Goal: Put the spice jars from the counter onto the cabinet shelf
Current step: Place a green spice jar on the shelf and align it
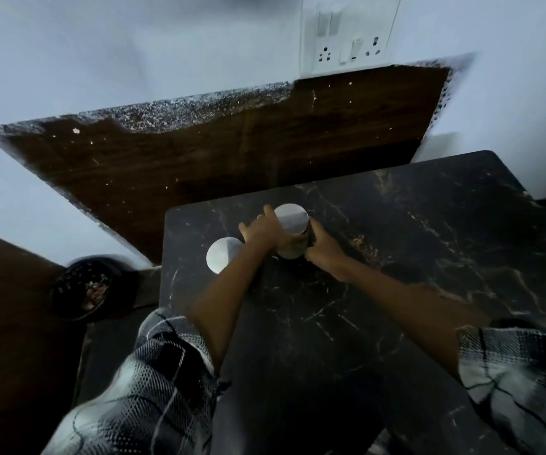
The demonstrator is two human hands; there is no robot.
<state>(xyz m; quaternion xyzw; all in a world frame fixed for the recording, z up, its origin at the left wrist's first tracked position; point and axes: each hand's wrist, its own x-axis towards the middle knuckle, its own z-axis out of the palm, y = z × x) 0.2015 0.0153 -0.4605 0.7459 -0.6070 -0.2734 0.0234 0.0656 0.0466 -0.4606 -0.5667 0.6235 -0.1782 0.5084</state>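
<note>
Two spice jars are standing on the black marble-patterned table (429,244), both upright and both wearing flat silver lids. The farther jar (293,236) is sitting near the middle of the tabletop, its silver lid (291,217) tilting slightly toward the camera and its pale brownish contents showing through the glass below. The left hand (263,233) is wrapping round this jar's left side, fingers curling toward the lid's edge, while the right hand (322,246) is pressing against its right side with fingers curling behind the glass. So each grip is closing on the same jar from opposite sides; the fingertips behind the jar are hidden.

The nearer jar (224,259) is standing just to the left and closer to the person, partly hidden behind the left forearm; whether the arm is touching it cannot be told. No hand is holding it.

Both forearms are reaching out from black-and-white plaid sleeves (153,382). Behind the table, a dark wooden panel (232,152) is running along a pale wall, with a white socket-and-switch plate (350,34) above it. At the lower left, off the table, a dark round object (83,289) is lying blurred and unidentifiable.
</note>
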